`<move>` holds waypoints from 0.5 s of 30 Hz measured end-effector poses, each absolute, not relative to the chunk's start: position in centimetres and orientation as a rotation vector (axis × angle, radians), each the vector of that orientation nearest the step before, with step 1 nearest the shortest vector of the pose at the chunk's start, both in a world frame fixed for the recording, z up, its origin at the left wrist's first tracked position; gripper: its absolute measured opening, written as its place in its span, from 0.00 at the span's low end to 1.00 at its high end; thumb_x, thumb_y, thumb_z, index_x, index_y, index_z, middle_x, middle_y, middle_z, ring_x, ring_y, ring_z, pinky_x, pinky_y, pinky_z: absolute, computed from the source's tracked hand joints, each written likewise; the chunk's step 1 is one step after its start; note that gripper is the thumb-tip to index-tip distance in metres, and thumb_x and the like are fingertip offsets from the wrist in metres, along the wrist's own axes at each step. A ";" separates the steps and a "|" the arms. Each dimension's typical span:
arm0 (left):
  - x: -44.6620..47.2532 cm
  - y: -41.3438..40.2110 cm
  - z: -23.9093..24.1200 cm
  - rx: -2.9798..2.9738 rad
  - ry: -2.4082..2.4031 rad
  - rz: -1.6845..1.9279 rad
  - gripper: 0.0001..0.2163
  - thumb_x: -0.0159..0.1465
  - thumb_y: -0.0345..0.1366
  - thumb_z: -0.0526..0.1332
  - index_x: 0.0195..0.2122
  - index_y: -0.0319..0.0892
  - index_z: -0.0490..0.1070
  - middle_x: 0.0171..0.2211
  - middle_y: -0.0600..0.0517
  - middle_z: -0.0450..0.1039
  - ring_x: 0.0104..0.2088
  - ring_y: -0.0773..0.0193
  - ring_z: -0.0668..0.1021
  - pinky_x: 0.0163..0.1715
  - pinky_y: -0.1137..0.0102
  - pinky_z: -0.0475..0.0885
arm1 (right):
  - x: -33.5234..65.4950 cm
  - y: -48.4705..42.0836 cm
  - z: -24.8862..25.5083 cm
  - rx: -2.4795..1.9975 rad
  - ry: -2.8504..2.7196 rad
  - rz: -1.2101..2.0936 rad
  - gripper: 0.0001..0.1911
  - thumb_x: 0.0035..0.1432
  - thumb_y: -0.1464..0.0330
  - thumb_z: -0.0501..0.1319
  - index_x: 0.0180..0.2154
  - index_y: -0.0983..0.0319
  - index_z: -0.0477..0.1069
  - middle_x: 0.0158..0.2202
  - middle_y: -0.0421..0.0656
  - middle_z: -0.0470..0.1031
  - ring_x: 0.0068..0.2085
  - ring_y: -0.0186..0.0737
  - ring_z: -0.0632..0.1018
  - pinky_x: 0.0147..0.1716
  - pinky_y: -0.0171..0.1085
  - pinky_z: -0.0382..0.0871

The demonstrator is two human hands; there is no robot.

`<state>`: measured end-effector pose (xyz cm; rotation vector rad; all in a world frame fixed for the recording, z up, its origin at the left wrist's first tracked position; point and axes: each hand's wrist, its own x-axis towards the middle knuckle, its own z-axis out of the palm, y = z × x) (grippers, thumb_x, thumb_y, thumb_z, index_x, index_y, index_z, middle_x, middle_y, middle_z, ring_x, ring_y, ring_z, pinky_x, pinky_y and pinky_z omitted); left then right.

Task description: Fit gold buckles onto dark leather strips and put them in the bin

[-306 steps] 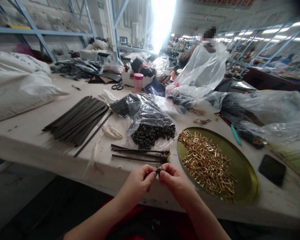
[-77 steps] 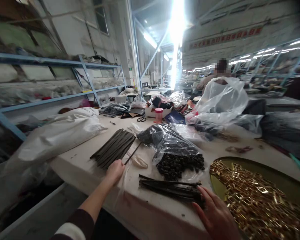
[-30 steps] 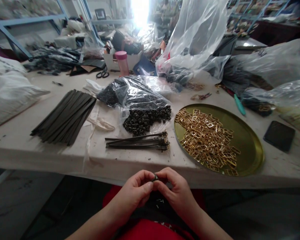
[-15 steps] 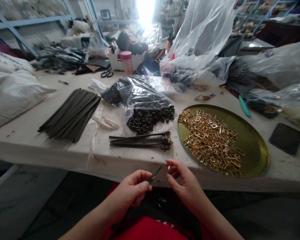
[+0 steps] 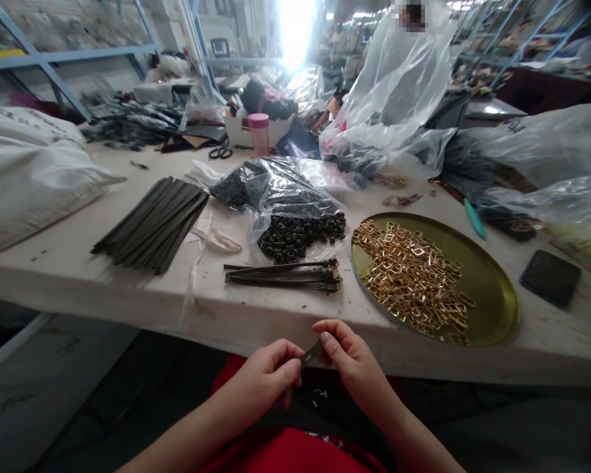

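Between my hands, in front of the table edge, is a dark strap (image 5: pixel 310 355) with a slot near its end. My left hand (image 5: pixel 272 373) is closed around it, thumb on top. My right hand (image 5: pixel 347 351) pinches the strap's far end between thumb and fingers, hiding the tip. Just beyond lies a small bundle of dark straps (image 5: pixel 280 276) with gold buckles at their right ends. A pile of small black loops (image 5: pixel 290 236) spills from a clear plastic bag (image 5: pixel 295 190). To the right, gold rectangular buckles (image 5: pixel 414 272) are heaped on a round gold tray (image 5: pixel 497 302).
A stack of flat dark straps (image 5: pixel 152 223) lies on the left, beside a white sack (image 5: pixel 34 177). A phone-like black slab (image 5: pixel 550 277) rests right of the tray. Further back are black scissors (image 5: pixel 220 151), a pink-lidded jar (image 5: pixel 259 136) and large plastic bags (image 5: pixel 389 98).
My right hand has moved left and closed on the strap's end, where it was apart with fingers spread. My left hand keeps its hold. The camera view has shifted slightly.
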<state>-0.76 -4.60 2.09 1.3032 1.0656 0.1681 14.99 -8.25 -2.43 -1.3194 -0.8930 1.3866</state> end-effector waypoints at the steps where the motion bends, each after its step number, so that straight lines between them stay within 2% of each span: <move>1: -0.7 -4.5 2.2 1.165 1.032 0.141 0.06 0.58 0.36 0.53 0.32 0.40 0.63 0.23 0.57 0.66 0.16 0.75 0.65 0.15 0.78 0.56 | 14.9 -8.2 -2.4 -1.311 -0.863 1.421 0.18 0.52 0.55 0.56 0.37 0.62 0.65 0.20 0.35 0.62 0.23 0.31 0.64 0.23 0.31 0.58; 4: -0.5 -4.1 2.1 0.881 0.934 0.162 0.05 0.56 0.35 0.54 0.30 0.40 0.60 0.19 0.59 0.65 0.11 0.78 0.61 0.11 0.80 0.50 | 14.8 -7.7 -2.3 -1.308 -0.818 1.499 0.19 0.52 0.55 0.55 0.38 0.63 0.65 0.19 0.35 0.62 0.22 0.32 0.65 0.23 0.32 0.59; 6: -0.3 -3.7 1.8 0.794 0.907 0.195 0.04 0.56 0.34 0.55 0.29 0.40 0.60 0.18 0.59 0.65 0.10 0.79 0.59 0.09 0.80 0.49 | 15.4 -7.2 -2.1 -1.356 -0.903 1.425 0.18 0.53 0.55 0.54 0.39 0.63 0.65 0.20 0.36 0.63 0.23 0.33 0.66 0.24 0.32 0.61; 11: 0.0 -2.2 0.9 0.730 0.940 0.264 0.03 0.54 0.31 0.54 0.30 0.40 0.59 0.20 0.58 0.66 0.10 0.80 0.59 0.09 0.80 0.45 | 19.5 -3.7 -0.7 -1.564 -1.143 0.795 0.17 0.55 0.57 0.53 0.42 0.61 0.65 0.33 0.43 0.71 0.31 0.37 0.71 0.31 0.36 0.65; 15: 0.0 -0.4 0.3 0.741 0.923 0.318 0.06 0.56 0.37 0.55 0.29 0.40 0.59 0.19 0.58 0.66 0.09 0.81 0.57 0.09 0.80 0.43 | 23.2 1.5 -0.2 -1.716 -1.345 0.553 0.14 0.56 0.61 0.53 0.40 0.62 0.66 0.34 0.45 0.72 0.32 0.38 0.73 0.33 0.37 0.66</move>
